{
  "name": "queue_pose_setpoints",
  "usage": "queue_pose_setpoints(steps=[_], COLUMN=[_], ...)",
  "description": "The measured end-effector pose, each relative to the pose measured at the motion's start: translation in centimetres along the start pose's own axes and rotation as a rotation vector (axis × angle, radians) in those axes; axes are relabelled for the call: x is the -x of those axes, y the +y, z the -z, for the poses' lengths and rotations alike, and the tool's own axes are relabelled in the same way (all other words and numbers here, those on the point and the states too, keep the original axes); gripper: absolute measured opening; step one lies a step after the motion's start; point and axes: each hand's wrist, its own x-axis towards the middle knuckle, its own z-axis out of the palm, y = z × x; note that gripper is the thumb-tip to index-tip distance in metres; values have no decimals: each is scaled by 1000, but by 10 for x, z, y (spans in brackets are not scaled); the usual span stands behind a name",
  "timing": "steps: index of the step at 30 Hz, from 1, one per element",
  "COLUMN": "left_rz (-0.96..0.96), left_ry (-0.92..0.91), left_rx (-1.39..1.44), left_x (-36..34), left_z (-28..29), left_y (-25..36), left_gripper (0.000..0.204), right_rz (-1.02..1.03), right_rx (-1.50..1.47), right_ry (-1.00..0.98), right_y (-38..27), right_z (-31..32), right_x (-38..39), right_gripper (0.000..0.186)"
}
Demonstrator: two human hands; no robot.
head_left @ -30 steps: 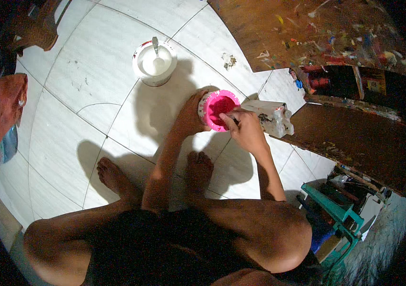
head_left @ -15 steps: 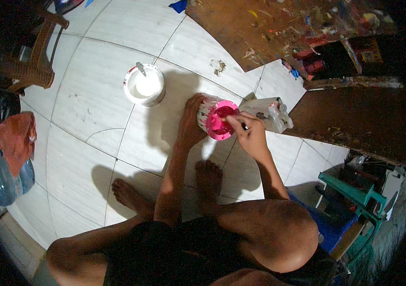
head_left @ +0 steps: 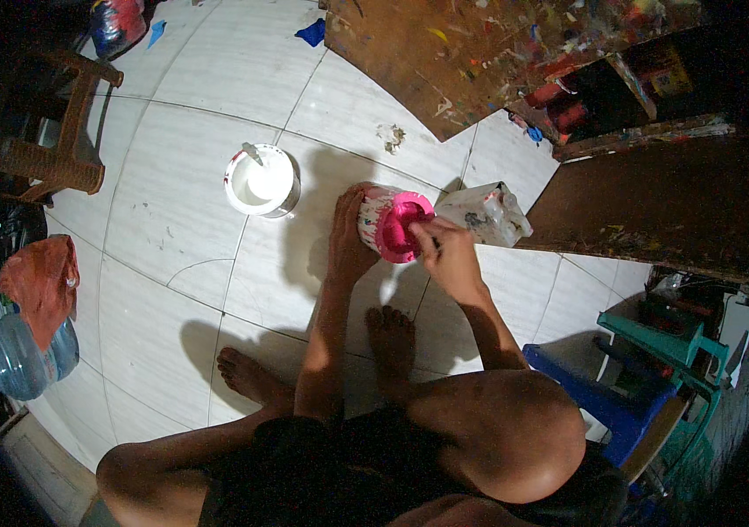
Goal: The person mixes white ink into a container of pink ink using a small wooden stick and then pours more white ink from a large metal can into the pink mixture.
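A paint tub [head_left: 372,221], white outside with red and pink drips, is tilted toward the right, and bright pink paint coats its rim and inside. My left hand [head_left: 350,233] is wrapped round the tub's left side. At the lower right of the tub's mouth is my right hand [head_left: 452,259], its fingers closed in a pinch; whatever they hold is hidden. To the left, a white bucket [head_left: 285,206] with red smears on its rim stands upright on the floor, with a grey flat-ended tool [head_left: 253,154] leaning inside it.
Right of the pink tub lies a stained, pale plastic-wrapped container [head_left: 488,215]. A paint-spattered wooden board [head_left: 445,79] fills the upper right. Brown stool [head_left: 84,171] and water jug [head_left: 18,360] stand left; blue stool [head_left: 598,395] and green stool [head_left: 655,338] lower right. White tiled floor [head_left: 172,211].
My right hand has shifted slightly left and down at the tub's mouth, its fingers curling lower. My left hand keeps its hold. The whole view has moved a little.
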Motion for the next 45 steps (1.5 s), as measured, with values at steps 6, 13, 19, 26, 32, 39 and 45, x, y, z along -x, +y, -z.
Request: queue_pose_setpoints(steps=[6, 13, 19, 26, 32, 39, 45], left_rz=[-58, -32, -44, -31, -22, 4, -12], left_ry=[29, 64, 49, 26, 24, -9, 32], left_rx=[-58, -34, -55, -59, -74, -69, -64], left_x=[4, 7, 7, 10, 13, 10, 14], left_z=[-2, -6, -3, -7, -13, -10, -16], left_y=[-1, -2, -7, -8, -13, -6, -9], left_gripper=[92, 94, 95, 95, 91, 91, 90], right_rz=[-83, -143, -59, -70, -133, -98, -211], right_rx=[-128, 2, -58, -35, -169, -96, -104], right_ry=[16, -121, -72, -165, 44, -142, -76], right_y=[-11, -7, 0, -10, -11, -1, -6], right_z=[11, 9, 4, 9, 13, 10, 17], right_x=[-5, -6, -8, -10, -10, -6, -8], right_gripper=[18, 20, 25, 23, 21, 23, 24])
